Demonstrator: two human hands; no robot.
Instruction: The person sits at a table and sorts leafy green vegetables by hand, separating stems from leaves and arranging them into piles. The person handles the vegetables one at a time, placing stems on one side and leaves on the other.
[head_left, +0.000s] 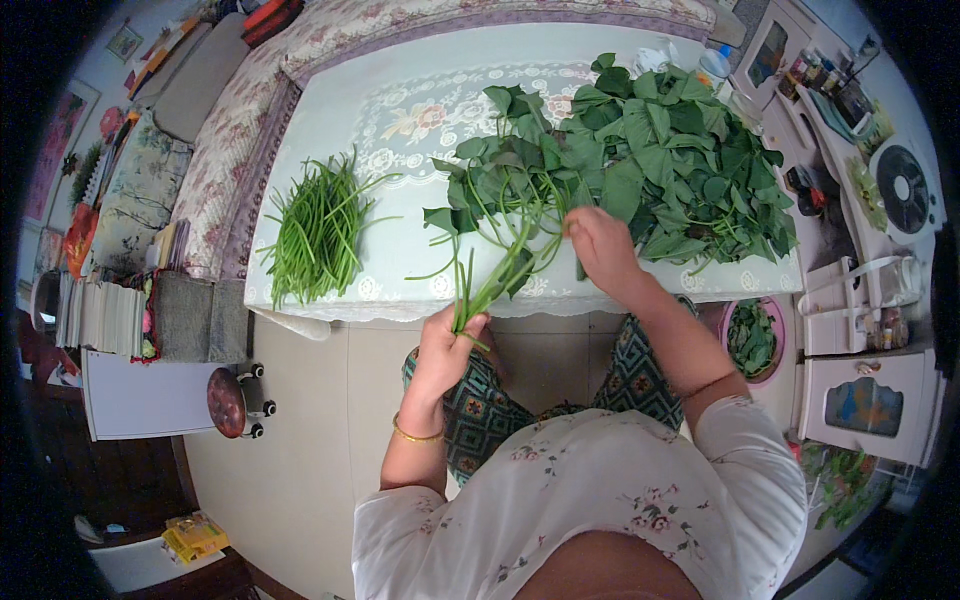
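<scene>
My left hand (444, 346), at the table's front edge, is closed around a bunch of green leafy stems (491, 289) whose leaves spread towards the table's middle. My right hand (598, 244) is at the right side of these stems; its fingers are bent and partly blurred, so whether they pinch a stem is unclear. Beyond and to the right lies a large heap of broad green leaves on stems (675, 165). A pile of leafless cut green stems (315, 232) rests at the table's left.
A white lace-patterned cloth covers the table (397, 240). A pink basin (780, 330) with green leaves stands on the floor at right. A round wheeled stool (227, 403) is at lower left. A plastic container with a blue top (714, 66) stands behind the heap.
</scene>
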